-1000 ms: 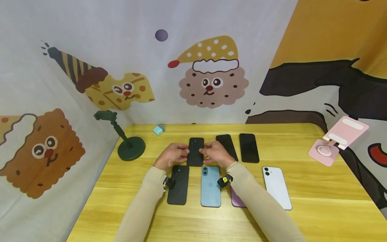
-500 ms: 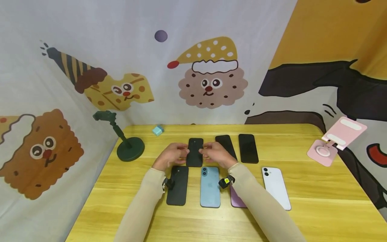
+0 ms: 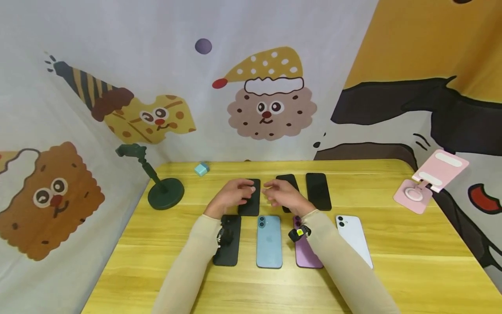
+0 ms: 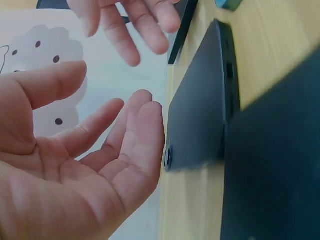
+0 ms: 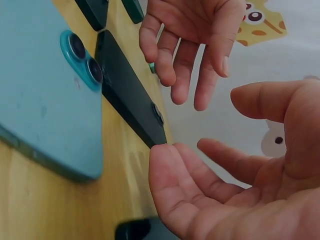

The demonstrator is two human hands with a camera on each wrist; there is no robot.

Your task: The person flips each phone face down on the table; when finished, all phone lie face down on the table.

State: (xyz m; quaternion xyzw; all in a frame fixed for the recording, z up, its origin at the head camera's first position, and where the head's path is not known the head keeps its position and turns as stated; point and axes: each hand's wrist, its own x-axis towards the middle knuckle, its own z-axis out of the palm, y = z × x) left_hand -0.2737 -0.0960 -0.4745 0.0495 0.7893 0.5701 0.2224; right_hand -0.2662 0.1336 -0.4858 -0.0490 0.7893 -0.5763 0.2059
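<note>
Both your hands are up over the far row of phones, palms turned toward each other, with a gap between the fingertips. Your left hand (image 3: 233,196) is loosely spread, fingers softly bent, holding nothing — it sits over the left part of the upper black phone (image 3: 251,208), which lies back up on the wooden table (image 3: 129,266). Your right hand (image 3: 287,195) is just as relaxed, thumb apart from the fingers, nothing in it, partly covering a dark phone (image 3: 290,178). Beside that lies another dark phone (image 3: 318,192).

Now the brands: a faint Apple logo (image 3: 269,239) shows on the blue phone (image 3: 269,255), just nearer you than the upper black one. On its left lies the lower black phone (image 3: 231,256); on its right come the purple phone (image 3: 307,255) and the white phone (image 3: 354,235), both partly under your right sleeve — their markings too small or covered to read.
</note>
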